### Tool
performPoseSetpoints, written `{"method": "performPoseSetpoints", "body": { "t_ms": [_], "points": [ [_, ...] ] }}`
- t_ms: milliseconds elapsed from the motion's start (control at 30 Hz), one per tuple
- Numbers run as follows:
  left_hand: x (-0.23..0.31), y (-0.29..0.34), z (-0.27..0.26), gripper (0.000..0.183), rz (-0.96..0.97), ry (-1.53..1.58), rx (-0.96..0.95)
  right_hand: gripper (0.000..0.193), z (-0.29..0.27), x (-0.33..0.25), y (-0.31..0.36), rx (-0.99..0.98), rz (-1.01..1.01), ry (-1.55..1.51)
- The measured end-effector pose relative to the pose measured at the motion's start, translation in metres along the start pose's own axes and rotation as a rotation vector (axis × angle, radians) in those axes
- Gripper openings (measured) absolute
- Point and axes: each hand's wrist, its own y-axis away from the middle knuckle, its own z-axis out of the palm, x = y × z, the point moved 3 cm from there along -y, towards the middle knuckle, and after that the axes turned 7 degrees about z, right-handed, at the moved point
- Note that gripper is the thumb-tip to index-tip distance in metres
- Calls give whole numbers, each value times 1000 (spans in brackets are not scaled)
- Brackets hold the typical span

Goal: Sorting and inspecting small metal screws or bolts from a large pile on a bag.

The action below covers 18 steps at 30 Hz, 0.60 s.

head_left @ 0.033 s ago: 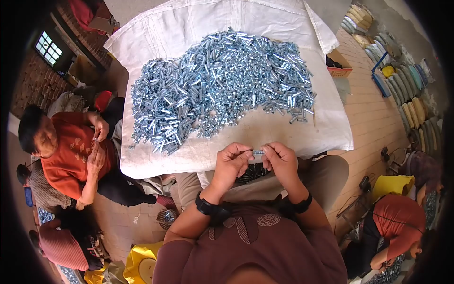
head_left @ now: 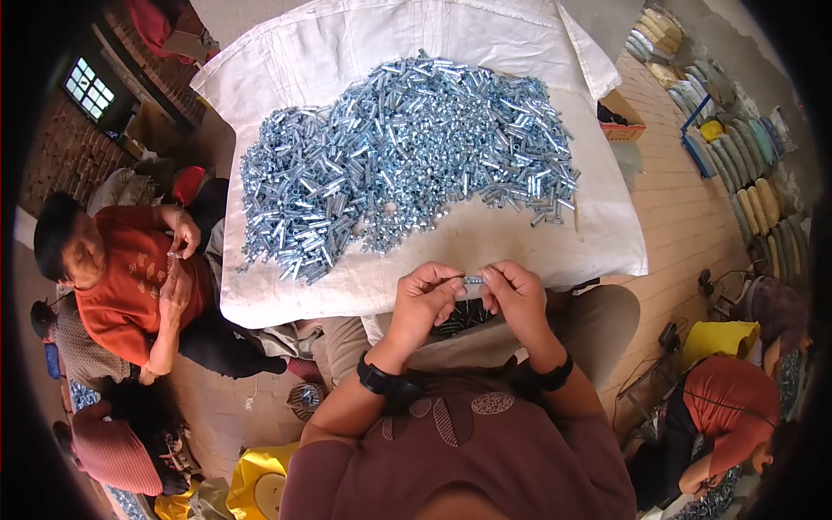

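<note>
Head view: a small silvery metal sleeve (head_left: 473,280) is held crosswise between the person's two hands, just beyond the near edge of the cloth-covered tabletop (head_left: 598,230). Its left end is pinched between thumb and fingertips of the left hand (head_left: 425,299), its right end by those of the right hand (head_left: 517,296); both hands are nearly closed, the remaining fingers curled under. Whether it is one piece or several cannot be told. The forearms are brought up from below and angled inward, with black wristbands (head_left: 374,379) worn, the hands kept about level. Beyond them, a broad heap of blue-silver metal sleeves (head_left: 407,147) is spread.
</note>
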Motion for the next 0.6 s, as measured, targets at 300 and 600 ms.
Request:
{"method": "performPoseSetpoints", "body": {
  "t_ms": [300, 600],
  "points": [
    [-24, -6, -8, 16, -127, 495, -185, 20, 11, 8, -11, -210, 131, -229],
    [-2, -44, -20, 14, -75, -547, -340, 15, -30, -5, -89, 286, -576, 954]
  ]
}}
